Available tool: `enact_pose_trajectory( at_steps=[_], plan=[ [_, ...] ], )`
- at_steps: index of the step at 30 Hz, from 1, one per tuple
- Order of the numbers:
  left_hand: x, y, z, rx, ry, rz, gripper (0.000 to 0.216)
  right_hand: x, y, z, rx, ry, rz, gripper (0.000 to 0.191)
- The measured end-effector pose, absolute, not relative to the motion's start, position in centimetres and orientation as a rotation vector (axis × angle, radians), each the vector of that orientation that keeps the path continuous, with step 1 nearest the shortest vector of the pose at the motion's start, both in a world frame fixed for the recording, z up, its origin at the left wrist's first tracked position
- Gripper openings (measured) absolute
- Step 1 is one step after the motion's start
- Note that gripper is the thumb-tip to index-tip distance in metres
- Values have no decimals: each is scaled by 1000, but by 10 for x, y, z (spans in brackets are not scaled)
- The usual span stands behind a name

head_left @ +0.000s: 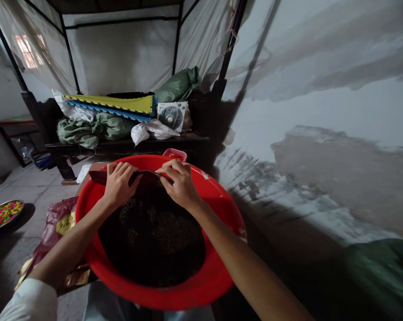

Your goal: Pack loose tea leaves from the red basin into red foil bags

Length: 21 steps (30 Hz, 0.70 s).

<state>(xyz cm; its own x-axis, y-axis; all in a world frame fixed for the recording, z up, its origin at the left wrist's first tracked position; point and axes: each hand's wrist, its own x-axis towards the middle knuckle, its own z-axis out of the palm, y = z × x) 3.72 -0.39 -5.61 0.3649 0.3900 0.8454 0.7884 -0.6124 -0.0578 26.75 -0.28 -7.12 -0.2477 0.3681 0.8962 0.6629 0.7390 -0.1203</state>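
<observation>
A wide red plastic basin stands in front of me, its lower part filled with a dark, grainy, loose material. Over the far side of it, both hands hold a flat dark maroon packet by its upper edge. My left hand has its fingers bent over that edge with the thumb beneath. With thumb and fingers together, my right hand pinches the other end. The packet's lower part merges with the dark contents, and I cannot see whether its mouth is parted.
Left of the basin lie a maroon plastic bag and gold-coloured packets. A metal tray of colourful small pieces is on the floor. Behind stands a bed frame with green sacks, foam mats and a fan box. A pink container touches the view of the far rim.
</observation>
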Motion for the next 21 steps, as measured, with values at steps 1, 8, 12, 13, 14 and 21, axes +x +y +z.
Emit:
enact_pose_trajectory(
  at_steps=[1, 8, 12, 13, 14, 21],
  plan=[
    [37, -4, -56, -2172, -1025, -1163, 16, 267, -2, -72, -784, -1856, -329, 13],
    [38, -5, -52, -2232, -947, -1130, 17, 267, -1, -73, -746, -1839, -292, 11],
    [36, -4, -50, -2235, -909, -1108, 16, 268, -1, -73, -799, -1844, -381, 13],
    [34, -4, -50, -2224, -915, -1111, 15, 269, 0, -74, -815, -1829, -401, 14],
    [32, -3, -49, -2208, -933, -1112, 15, 270, 2, -74, -835, -1805, -411, 14],
    [20, 3, -43, -2047, -1120, -1107, 18, 281, 17, -79, -1013, -1586, -332, 14]
  ],
)
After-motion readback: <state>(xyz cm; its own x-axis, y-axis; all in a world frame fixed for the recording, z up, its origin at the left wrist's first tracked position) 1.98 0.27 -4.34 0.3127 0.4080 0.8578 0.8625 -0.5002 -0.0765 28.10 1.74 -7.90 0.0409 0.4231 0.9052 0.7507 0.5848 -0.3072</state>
